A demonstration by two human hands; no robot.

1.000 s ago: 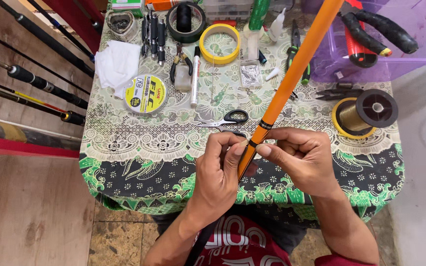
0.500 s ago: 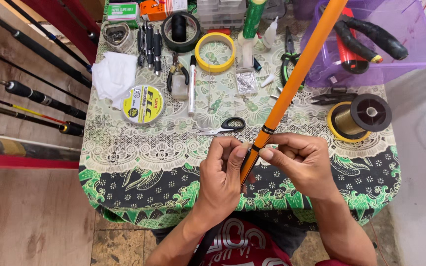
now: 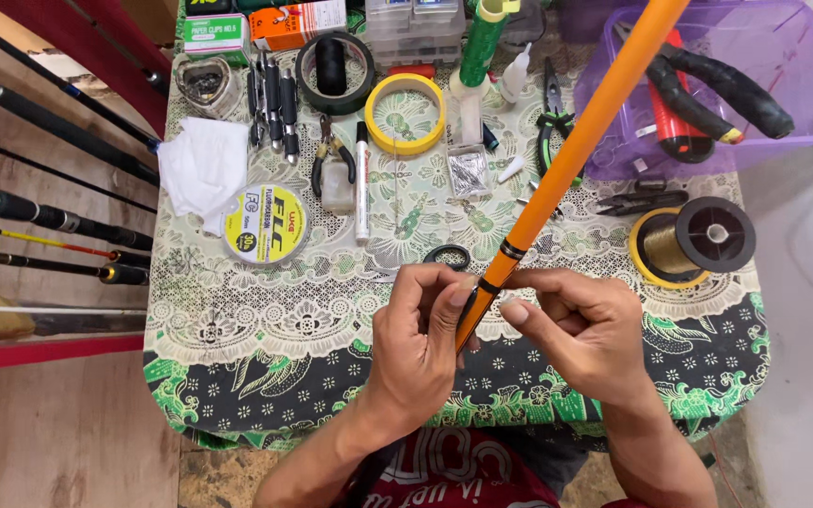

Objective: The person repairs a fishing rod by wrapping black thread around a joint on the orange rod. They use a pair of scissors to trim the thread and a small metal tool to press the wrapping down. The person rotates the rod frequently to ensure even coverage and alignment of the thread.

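A long orange fishing rod blank [image 3: 576,141] with black bands runs from the top right down to my hands. My left hand [image 3: 421,339] pinches its lower end from the left. From the right, my right hand [image 3: 581,329] grips the same spot, thumb and fingers against the rod near a black band. Both hands hover over the front of a small table [image 3: 265,376] covered with a green and white patterned cloth. Black-handled scissors [image 3: 446,256] lie just beyond my left fingers, partly hidden.
A yellow line spool [image 3: 265,224], white cloth [image 3: 204,167], pliers [image 3: 333,160], white marker [image 3: 362,183], yellow tape ring [image 3: 410,113], black tape ring [image 3: 333,71] and gold thread spool [image 3: 693,243] lie on the table. A purple bin [image 3: 783,132] holds tools. Several fishing rods [image 3: 49,218] rest at left.
The camera view shifted a little, so the table sits lower in frame. My hands stay on the rod's lower end, with fingers shifted slightly around it.
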